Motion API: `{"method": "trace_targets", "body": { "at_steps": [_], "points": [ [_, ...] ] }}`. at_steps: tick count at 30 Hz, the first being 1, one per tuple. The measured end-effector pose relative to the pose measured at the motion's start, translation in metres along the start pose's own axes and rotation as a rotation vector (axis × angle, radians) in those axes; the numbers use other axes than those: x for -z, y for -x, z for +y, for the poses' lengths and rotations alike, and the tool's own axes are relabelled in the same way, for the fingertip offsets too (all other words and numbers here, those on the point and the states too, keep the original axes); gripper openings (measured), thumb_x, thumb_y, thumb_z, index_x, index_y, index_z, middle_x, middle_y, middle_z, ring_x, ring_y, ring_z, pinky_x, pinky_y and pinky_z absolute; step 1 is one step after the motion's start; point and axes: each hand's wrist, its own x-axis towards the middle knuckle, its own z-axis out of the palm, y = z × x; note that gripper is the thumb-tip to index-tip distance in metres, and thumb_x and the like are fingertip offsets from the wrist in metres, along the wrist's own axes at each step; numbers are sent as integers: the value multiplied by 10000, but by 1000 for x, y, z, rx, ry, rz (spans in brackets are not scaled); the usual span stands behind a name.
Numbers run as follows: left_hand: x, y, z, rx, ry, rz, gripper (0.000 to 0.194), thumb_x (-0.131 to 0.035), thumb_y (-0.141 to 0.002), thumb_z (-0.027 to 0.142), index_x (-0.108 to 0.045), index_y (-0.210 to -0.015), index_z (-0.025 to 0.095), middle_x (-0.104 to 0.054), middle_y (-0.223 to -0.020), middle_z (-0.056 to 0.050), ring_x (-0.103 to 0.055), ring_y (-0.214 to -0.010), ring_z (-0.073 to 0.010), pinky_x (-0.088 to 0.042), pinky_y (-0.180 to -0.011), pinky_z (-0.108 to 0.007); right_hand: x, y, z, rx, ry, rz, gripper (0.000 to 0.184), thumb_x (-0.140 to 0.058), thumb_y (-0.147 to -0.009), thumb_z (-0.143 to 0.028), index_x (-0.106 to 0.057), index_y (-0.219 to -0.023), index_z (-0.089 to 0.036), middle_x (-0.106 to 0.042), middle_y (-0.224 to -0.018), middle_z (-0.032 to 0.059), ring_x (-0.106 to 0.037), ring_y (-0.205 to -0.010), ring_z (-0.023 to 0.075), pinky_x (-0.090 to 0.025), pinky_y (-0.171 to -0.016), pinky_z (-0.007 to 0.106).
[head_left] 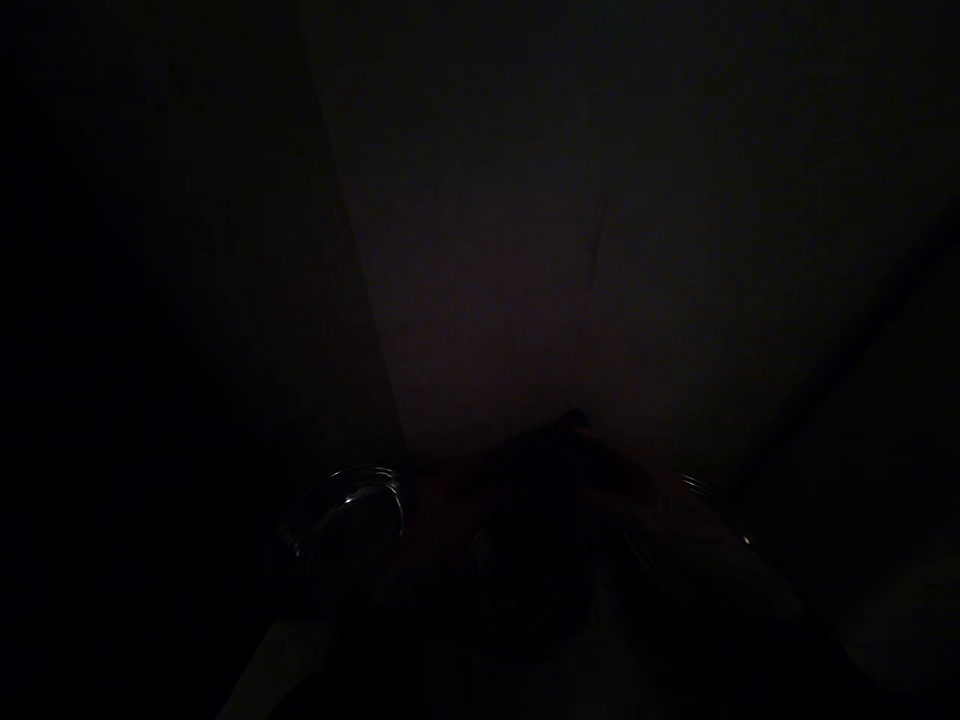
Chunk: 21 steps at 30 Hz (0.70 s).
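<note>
Right hand (675,530) and left hand (435,530), both barely more than dim reddish shapes in near-total darkness. Fingers (637,500) of the right hand blurred into the shadow: open, closed or gripping, no telling, and the same for the left. Right hand stretched across the lower middle of the view, over or just beside a curved glass rim (709,495), with only a thin glint of that rim showing. Left hand close to a round glass dish (345,515), at its right edge, with highlights along the rim; contact impossible to make out. Between the hands, a dark rounded mass (532,570), too dim to name, and no way of telling whether held or only near the fingers. Small dark point at the top of the same dark area, unclear whether part of it. Farther out, a broad, faintly lit pale surface (525,250) filling the upper middle of the view, bounded by dark diagonal edges on both sides. Low at the left, a pale patch (277,660), possibly a cloth or paper, too dark to say.
</note>
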Motion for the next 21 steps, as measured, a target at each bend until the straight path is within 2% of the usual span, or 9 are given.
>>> {"method": "trace_targets", "body": {
  "at_steps": [3,6,9,12,14,17,21],
  "points": [
    [3,-2,-8,-85,-181,-87,524,-764,-647,310,-678,-1151,194,-674,-1209,-88,-614,-1125,-287,-469,-983,-394,4,1,2,73,115,-26,618,-661,-736,-306,-542,-1335,-214,-613,-1299,93,-600,-1148,291,-502,-968,460],
    [7,-3,-12,-108,-242,-41,355,-705,-704,331,-726,-1030,192,-666,-1211,-89,-610,-1124,-286,-469,-976,-401,4,1,1,130,205,-50,387,-634,-768,-310,-674,-1147,-239,-675,-1183,73,-642,-1059,275,-501,-955,464],
    [12,-2,-8,-17,-208,-16,356,-682,-728,394,-722,-1027,204,-698,-1149,-84,-645,-1053,-285,-498,-926,-414,0,1,-2,160,135,-29,202,-652,-774,-371,-724,-919,-250,-686,-1107,53,-647,-1016,257,-517,-922,425],
    [10,1,-2,42,-63,-35,376,-662,-748,422,-713,-1052,207,-720,-1107,-77,-652,-1043,-279,-502,-918,-406,-7,1,-3,32,-48,20,313,-668,-772,-459,-695,-999,-246,-688,-1096,60,-641,-1029,266,-525,-904,426],
    [6,2,1,47,17,-2,394,-646,-765,440,-695,-1086,217,-704,-1155,-71,-638,-1080,-271,-499,-921,-390,-12,2,-3,-69,-169,-26,438,-682,-767,-469,-643,-1144,-251,-694,-1111,66,-646,-1028,269,-526,-899,440],
    [1,1,1,90,20,74,446,-650,-758,466,-671,-1111,194,-703,-1141,-95,-649,-1048,-280,-513,-881,-395,-17,1,-2,-76,-291,-103,609,-759,-699,-400,-576,-1265,-271,-655,-1227,66,-620,-1101,267,-504,-943,437],
    [1,-6,-2,35,-11,117,412,-649,-762,462,-680,-1079,200,-704,-1130,-95,-646,-1047,-274,-508,-875,-384,-16,-1,-3,-67,-279,-48,432,-710,-722,-364,-674,-1137,-251,-681,-1186,62,-622,-1102,271,-486,-969,455]
  ]
}}
